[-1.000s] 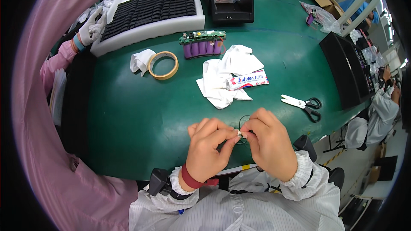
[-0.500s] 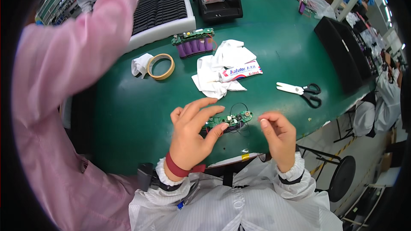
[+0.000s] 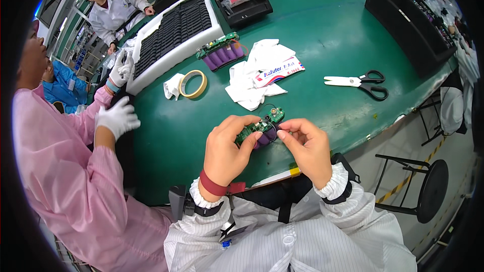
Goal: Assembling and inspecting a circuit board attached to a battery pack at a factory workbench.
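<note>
Both hands (image 3: 267,146) came back together, left gripping the green circuit board (image 3: 259,127) steady while right pinches its wire.

The left hand (image 3: 228,146) covers most of the purple cells under the green circuit board (image 3: 259,126). The right hand (image 3: 307,146) hides the wire ends. Parts in the black bin (image 3: 242,0) at the desk's far edge are too small to identify.

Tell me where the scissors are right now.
In the head view the scissors lie flat on the green table, on the person's right, beyond the right hand and right of the white cloths.
</note>
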Demonstrator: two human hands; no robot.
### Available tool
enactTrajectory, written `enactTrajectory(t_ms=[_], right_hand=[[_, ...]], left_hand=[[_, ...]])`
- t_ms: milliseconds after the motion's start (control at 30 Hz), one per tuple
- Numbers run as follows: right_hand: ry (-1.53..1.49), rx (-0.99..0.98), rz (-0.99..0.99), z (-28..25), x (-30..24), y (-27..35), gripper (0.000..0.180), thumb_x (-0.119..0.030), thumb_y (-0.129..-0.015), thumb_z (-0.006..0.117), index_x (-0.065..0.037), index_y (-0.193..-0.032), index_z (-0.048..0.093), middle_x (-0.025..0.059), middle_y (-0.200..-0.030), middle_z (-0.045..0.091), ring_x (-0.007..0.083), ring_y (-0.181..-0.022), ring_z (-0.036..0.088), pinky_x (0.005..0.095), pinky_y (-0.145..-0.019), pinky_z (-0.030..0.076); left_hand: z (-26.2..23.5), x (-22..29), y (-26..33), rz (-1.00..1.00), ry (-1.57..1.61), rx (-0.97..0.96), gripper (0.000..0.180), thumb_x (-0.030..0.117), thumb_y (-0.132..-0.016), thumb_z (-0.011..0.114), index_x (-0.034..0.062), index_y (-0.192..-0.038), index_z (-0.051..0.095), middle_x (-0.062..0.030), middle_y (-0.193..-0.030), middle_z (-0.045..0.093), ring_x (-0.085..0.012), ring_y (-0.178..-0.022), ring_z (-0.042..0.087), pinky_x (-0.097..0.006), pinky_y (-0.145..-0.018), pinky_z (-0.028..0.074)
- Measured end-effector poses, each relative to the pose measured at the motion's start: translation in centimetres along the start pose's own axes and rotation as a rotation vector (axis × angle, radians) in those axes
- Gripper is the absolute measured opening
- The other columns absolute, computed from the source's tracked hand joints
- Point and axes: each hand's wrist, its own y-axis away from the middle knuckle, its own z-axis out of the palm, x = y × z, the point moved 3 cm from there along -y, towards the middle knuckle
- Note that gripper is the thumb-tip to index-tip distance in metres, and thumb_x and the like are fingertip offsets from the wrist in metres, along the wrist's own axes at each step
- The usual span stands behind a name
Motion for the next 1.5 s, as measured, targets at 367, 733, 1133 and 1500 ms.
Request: enactTrajectory(t_ms=[367,733,1133,1500], right_hand=[[0.386,0.010,-0.288,-0.4,-2.6,0.3,0.009,-0.007,-0.087,0.069,0.000,-0.090,0.072,0.0122,-0.085,0.070,0.0271,-0.077,0.065,0.0369,-0.071,0.049],[0.284,0.065,-0.254,0.7,-2.3,0.6,0.008,-0.004,-0.083,0.072,0.002,-0.089,0.070,0.0145,-0.081,0.070,0.0276,-0.072,0.069,0.0337,-0.064,0.053],[0.106,0.135,-0.008,1.3,0.1,0.8,0.015,-0.005,-0.083,0.074,0.006,-0.089,0.067,0.0169,-0.080,0.071,0.0228,-0.069,0.071,0.0305,-0.063,0.055],[0.364,0.221,-0.298,2.0,0.1,0.8,0.008,-0.007,-0.081,0.072,-0.003,-0.086,0.066,0.0090,-0.086,0.061,0.0316,-0.082,0.056,0.0405,-0.071,0.046]], left_hand=[[0.3,0.0,0.4,0.056,0.071,0.076,0.018,0.000,-0.078,0.074,-0.0002,-0.096,0.071,-0.0128,-0.096,0.072,-0.0241,-0.087,0.069,-0.031,-0.079,0.052],[0.7,-0.6,-0.5,0.042,0.119,0.061,0.010,0.001,-0.079,0.075,-0.0004,-0.088,0.073,-0.0119,-0.092,0.072,-0.0199,-0.084,0.068,-0.030,-0.077,0.052],[1.2,-1.0,-0.5,0.071,0.142,0.096,0.008,0.001,-0.078,0.075,-0.0002,-0.086,0.072,-0.0131,-0.089,0.071,-0.0220,-0.079,0.068,-0.030,-0.072,0.052],[1.4,-1.5,-0.6,0.024,0.154,0.106,0.008,0.001,-0.080,0.075,-0.0023,-0.086,0.070,-0.0130,-0.089,0.071,-0.0215,-0.082,0.068,-0.030,-0.075,0.052]])
